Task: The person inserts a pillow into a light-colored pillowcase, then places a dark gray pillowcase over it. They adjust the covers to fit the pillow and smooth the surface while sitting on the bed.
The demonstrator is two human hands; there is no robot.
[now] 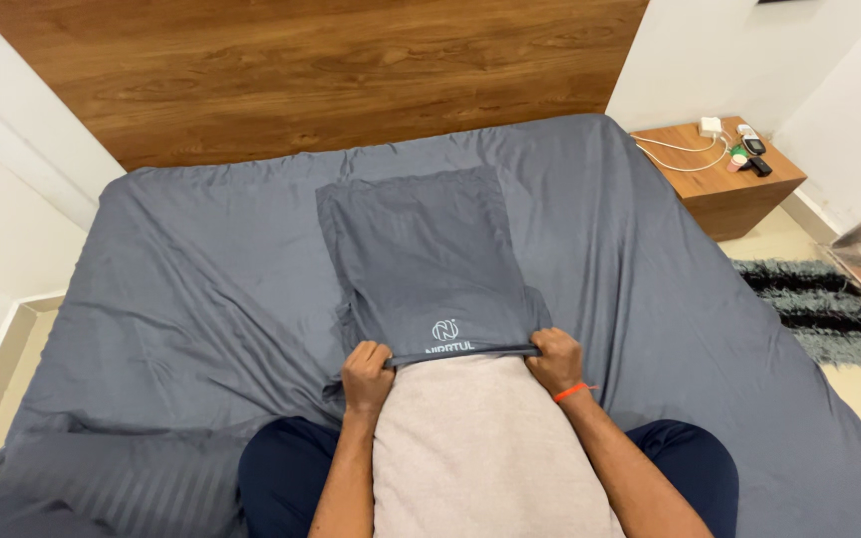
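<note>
My left hand (366, 367) and right hand (553, 361) are each clamped on the open hem of the grey pillowcase (421, 261), one at either corner. The beige pillow (485, 453) rests on my lap, its far end at the hem. The pillowcase lies flat on the bed (201, 289), extending toward the wooden headboard (311, 70).
</note>
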